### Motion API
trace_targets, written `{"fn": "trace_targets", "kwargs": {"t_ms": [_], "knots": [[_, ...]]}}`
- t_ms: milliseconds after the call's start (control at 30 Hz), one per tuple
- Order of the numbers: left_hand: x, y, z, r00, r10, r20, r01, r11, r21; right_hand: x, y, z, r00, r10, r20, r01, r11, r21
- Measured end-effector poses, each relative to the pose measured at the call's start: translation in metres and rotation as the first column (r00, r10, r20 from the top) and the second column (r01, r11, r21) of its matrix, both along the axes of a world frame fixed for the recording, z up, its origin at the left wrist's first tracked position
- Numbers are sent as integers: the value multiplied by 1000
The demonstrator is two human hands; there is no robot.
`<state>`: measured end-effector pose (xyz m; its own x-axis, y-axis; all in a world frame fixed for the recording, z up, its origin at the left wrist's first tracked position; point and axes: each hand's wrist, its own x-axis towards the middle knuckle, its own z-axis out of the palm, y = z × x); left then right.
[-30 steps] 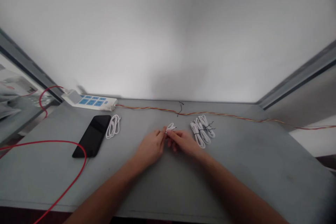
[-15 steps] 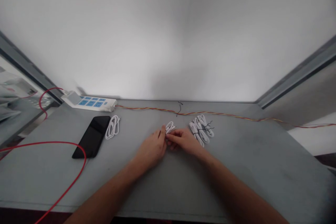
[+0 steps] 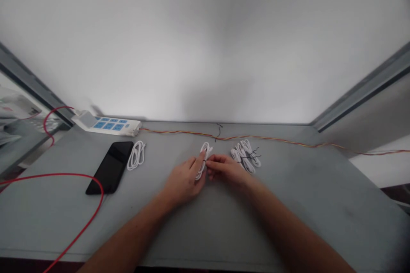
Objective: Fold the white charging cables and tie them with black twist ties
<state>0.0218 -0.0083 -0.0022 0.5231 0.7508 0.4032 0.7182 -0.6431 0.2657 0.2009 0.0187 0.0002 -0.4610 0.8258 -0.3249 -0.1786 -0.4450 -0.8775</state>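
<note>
In the middle of the grey table, a coiled white cable [image 3: 205, 150] is held by my left hand [image 3: 184, 178], its fingers closed along the coil's left side. A dark twist tie [image 3: 204, 161] crosses the coil, and the thumb and forefinger of my right hand [image 3: 226, 168] pinch its end at the coil's right edge. Just right of that hand lie several bundled white cables [image 3: 246, 156] with dark ties around them. Over to the left, another white cable coil [image 3: 136, 155] rests beside a black phone [image 3: 110, 167], with no tie visible on it.
A white power strip [image 3: 109, 124] with blue sockets and a plugged-in adapter stands at the back left. Its twisted red-yellow cord [image 3: 275, 138] runs along the wall. Loose dark ties [image 3: 219, 130] lie by it. A red cable [image 3: 95, 215] loops over the phone.
The held coil has turned more into view, its lower end showing between my hands. My left hand has shifted slightly left. My right hand still pinches at the tie.
</note>
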Motion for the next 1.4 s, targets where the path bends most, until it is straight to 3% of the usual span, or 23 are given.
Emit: {"fn": "trace_targets", "kwargs": {"t_ms": [167,367,467,633,900,1100,1267,1400], "knots": [[-6,1,2,973,-142,180,135,990,51,10,4,0,1000,17,-11,-16,999,42],[-5,4,8,914,-35,403,25,999,30,7,0,8,991,74,113,-97,972,214],[-4,3,13,882,35,469,9,996,-92,3,-4,12,978,69,196,-135,928,347],[-3,2,11,784,190,591,49,930,-365,-1,-9,15,938,14,347,-199,840,505],[-12,10,11,846,112,522,102,926,-364,3,-8,17,913,41,406,-269,810,522],[-18,14,16,854,51,517,215,871,-441,8,-4,16,948,108,301,-246,849,468],[-18,16,14,911,44,411,121,922,-368,11,-3,15,944,99,314,-246,846,473],[-15,14,13,946,49,320,50,955,-291,12,-5,20,903,14,430,-272,793,545]]}}
